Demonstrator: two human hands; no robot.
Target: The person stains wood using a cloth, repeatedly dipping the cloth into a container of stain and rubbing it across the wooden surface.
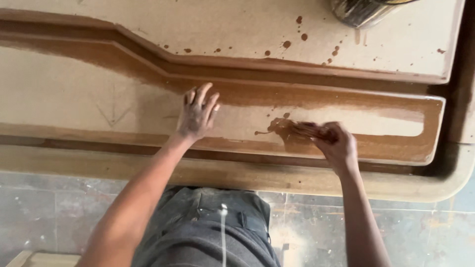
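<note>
**Stain Going On a Routed Board**

Seen from above, looking down past grey trousers (208,232) to a pale routed board (74,89) lying across the whole upper view. Left hand (197,114) spread flat on the bare middle panel, fingers splayed and pointing toward 12 o'clock, palm down, gripping nothing. Right hand (337,147) closed around a wad of brown cloth or fibre (308,130), blurred, so hard to tell which; wad sticking out toward 9 o'clock from the fist and pressed onto the board surface. Wet brown smear (275,126) just beside the wad, at 9 o'clock from it, with a thin runnel trailing off toward the left hand. Hands well apart, the smear between them.

Darker stained band (316,96) running along the groove at 12 o'clock from both hands, reaching round the right end of the raised panel and back along its lower edge. Unstained pale patch left in the panel's middle, at 3 o'clock from the right hand. Brown drips (301,28) scattered over the upper part of the board, at 12 o'clock from the right hand. Dark container (363,10), only its bottom part showing, standing on the board at the top edge, roughly 1 o'clock from the right hand. Grey tiled floor (59,207) speckled with pale spots below the board, at 6 o'clock.
</note>
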